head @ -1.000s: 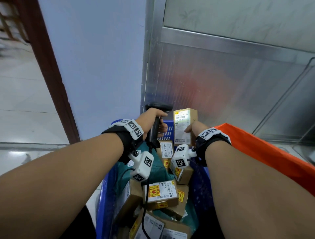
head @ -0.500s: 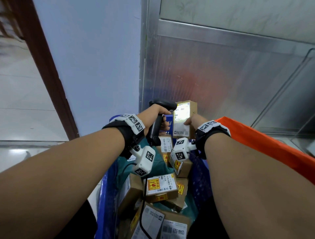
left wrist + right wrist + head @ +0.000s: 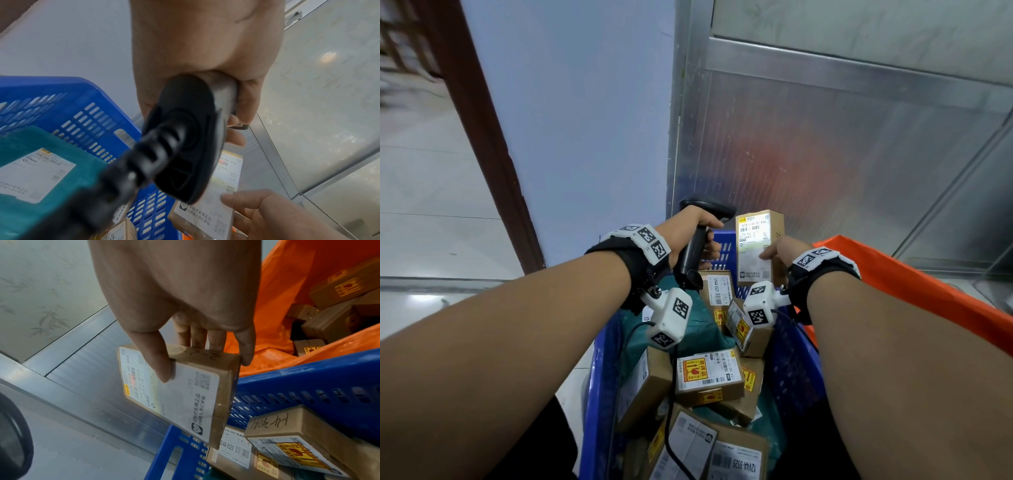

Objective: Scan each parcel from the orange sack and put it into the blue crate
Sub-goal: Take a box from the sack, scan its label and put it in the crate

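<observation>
My right hand (image 3: 779,251) pinches a small cardboard parcel (image 3: 756,246) upright above the far end of the blue crate (image 3: 604,373), thumb on its white label (image 3: 170,391), fingers behind. My left hand (image 3: 693,236) grips a black barcode scanner (image 3: 697,243) by the handle, its head turned toward the label just left of the parcel. A light patch shows on the label. In the left wrist view the scanner (image 3: 180,154) base fills the middle and the parcel (image 3: 218,191) sits below it. The orange sack (image 3: 914,291) lies at the right, with several boxes (image 3: 337,318) inside.
The blue crate holds several labelled cardboard boxes (image 3: 709,377) and a teal mailer bag (image 3: 41,172). The scanner cable (image 3: 671,425) trails down into the crate. A metal-framed panel (image 3: 825,144) and a pale wall (image 3: 571,120) stand right behind the crate. Tiled floor (image 3: 421,205) lies to the left.
The scanner and the held parcel stay close together above the crate's far end; the bright scan light on the label has dimmed. The head view has shifted slightly.
</observation>
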### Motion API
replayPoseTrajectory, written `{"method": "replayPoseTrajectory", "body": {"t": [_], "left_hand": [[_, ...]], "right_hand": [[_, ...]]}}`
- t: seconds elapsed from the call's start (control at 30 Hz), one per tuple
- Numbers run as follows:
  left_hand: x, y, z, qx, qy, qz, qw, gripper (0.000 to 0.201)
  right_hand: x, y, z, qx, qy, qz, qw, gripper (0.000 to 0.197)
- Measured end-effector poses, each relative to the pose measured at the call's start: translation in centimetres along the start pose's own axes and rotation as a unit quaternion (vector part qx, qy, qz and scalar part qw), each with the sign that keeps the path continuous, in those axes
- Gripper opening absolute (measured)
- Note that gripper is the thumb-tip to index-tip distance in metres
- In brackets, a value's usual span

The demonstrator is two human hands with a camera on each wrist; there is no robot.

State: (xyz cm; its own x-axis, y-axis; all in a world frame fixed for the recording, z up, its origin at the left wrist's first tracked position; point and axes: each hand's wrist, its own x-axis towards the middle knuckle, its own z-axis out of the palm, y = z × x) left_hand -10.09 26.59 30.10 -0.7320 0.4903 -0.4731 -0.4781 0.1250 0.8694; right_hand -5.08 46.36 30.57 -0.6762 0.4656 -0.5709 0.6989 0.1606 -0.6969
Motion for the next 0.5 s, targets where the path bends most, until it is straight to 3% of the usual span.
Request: {"method": "replayPoseTrajectory", "body": {"t": [0.5], "left_hand": [[0.02, -0.52, -0.30, 0.009, 0.003, -0.007, 1.000, 0.027]], "right_hand": [[0.05, 0.32, -0.08, -0.051, -0.004, -0.013, 0.999, 0.011]]}}
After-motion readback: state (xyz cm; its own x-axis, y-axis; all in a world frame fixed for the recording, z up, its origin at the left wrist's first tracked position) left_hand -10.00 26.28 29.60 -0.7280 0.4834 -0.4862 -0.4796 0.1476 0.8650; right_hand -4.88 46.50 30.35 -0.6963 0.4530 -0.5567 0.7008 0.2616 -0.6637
